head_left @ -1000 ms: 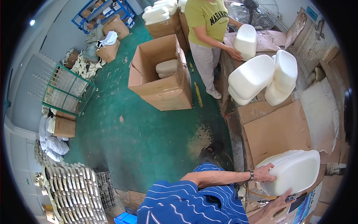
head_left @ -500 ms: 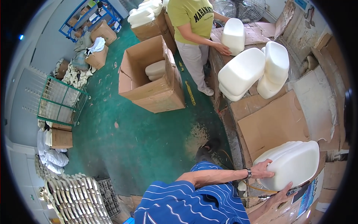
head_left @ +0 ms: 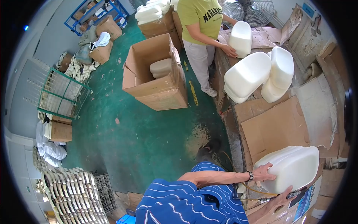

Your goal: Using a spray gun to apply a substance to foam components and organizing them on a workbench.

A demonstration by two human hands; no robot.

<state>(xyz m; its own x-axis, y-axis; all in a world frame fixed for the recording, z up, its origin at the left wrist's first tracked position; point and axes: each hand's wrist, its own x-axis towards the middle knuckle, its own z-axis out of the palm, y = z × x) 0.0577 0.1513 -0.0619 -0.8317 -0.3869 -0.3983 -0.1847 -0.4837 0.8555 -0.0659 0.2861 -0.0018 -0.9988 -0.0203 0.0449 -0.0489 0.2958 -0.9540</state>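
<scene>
A stack of white, pillow-like moulded pieces (head_left: 294, 168) lies at the near right of the cardboard-covered bench. My left hand (head_left: 264, 172) grips the stack's left edge, fingers spread over the top piece. Below it, my right hand (head_left: 282, 198) touches the stack's lower edge with its fingers closed around a slim metal-ended tool (head_left: 296, 194), partly hidden by the hand. A yellow hose (head_left: 261, 192) runs up to this tool from the left. Further up the bench stand more white pieces (head_left: 248, 74), and a co-worker's hand (head_left: 228, 50) holds another white piece (head_left: 240, 39).
A flat cardboard sheet (head_left: 276, 123) covers the bench between the stacks. On the green floor stands an open carton (head_left: 160, 93) with white pieces inside. The co-worker (head_left: 201, 33) stands beyond it, near a large fan (head_left: 248, 11). Racks (head_left: 63, 97) line the left side.
The view has shifted slightly, so the surroundings sit a little further right in the picture. Both my hands stay on the same stack, with little movement.
</scene>
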